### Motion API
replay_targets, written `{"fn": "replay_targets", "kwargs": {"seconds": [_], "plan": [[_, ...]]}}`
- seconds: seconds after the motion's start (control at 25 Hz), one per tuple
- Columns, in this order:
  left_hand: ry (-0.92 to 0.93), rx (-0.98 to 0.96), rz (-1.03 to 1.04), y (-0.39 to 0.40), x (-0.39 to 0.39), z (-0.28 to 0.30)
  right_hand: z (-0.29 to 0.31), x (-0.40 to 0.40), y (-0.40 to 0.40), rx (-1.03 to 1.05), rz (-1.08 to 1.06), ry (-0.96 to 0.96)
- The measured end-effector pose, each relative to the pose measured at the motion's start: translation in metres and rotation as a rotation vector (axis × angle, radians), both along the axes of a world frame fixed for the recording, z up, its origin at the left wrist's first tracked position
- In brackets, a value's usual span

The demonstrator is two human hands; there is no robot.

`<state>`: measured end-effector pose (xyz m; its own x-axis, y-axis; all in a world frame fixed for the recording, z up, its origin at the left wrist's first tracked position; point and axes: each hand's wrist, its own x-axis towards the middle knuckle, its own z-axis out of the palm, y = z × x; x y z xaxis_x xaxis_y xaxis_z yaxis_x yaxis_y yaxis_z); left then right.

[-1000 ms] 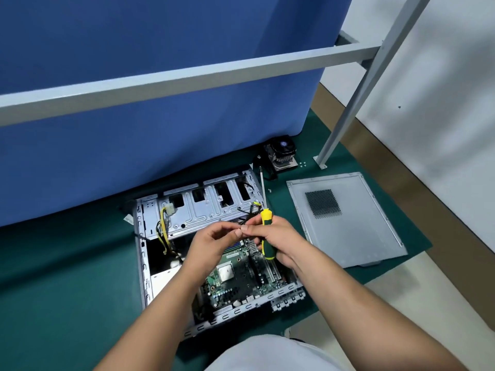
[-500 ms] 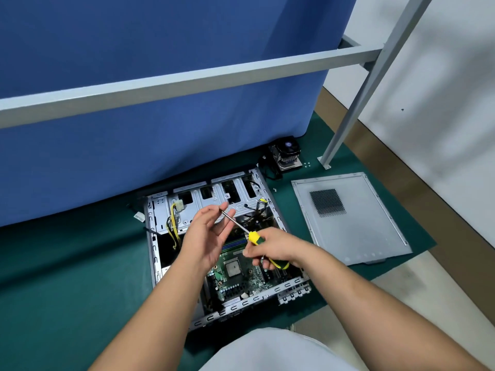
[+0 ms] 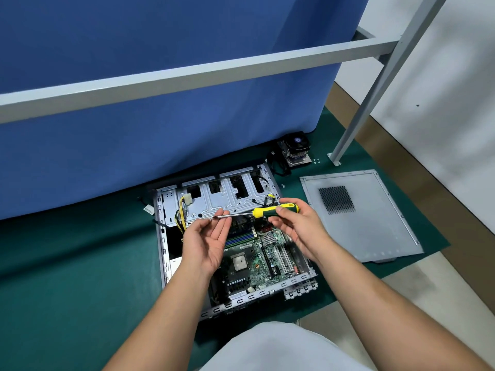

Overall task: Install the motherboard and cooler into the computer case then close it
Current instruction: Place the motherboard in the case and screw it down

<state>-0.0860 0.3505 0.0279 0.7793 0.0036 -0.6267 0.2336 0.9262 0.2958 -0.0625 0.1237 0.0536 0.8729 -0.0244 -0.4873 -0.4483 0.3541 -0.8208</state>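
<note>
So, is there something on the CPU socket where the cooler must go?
Nothing visible. The socket lies bare on the motherboard; the cooler stands outside the case. Both hands hover above, farther back.

A yellow and dark green screwdriver [image 3: 270, 211] sits mid-frame above a green circuit board [image 3: 263, 257] in a silver-grey case [image 3: 230, 194]. At right, a grey panel [image 3: 359, 218] bears a black dotted mesh square. The mat [image 3: 67, 277] is dark green; the upper-left curtain [image 3: 134, 36] is blue.

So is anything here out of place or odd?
Nothing looks damaged. The cooler sits on the mat behind the open case, and the side panel lies flat beside it, neither fitted yet.
</note>
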Motion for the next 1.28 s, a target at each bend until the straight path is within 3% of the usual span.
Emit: {"fn": "replay_targets", "kwargs": {"seconds": [0.72, 1.28], "plan": [[0.04, 0.037, -0.053, 0.0, -0.005, 0.0, 0.006, -0.007, -0.002, -0.052, 0.032, -0.011], [0.137, 0.093, -0.175, 0.014, -0.015, -0.003, 0.004, -0.015, 0.007, -0.22, 0.199, -0.196]]}}
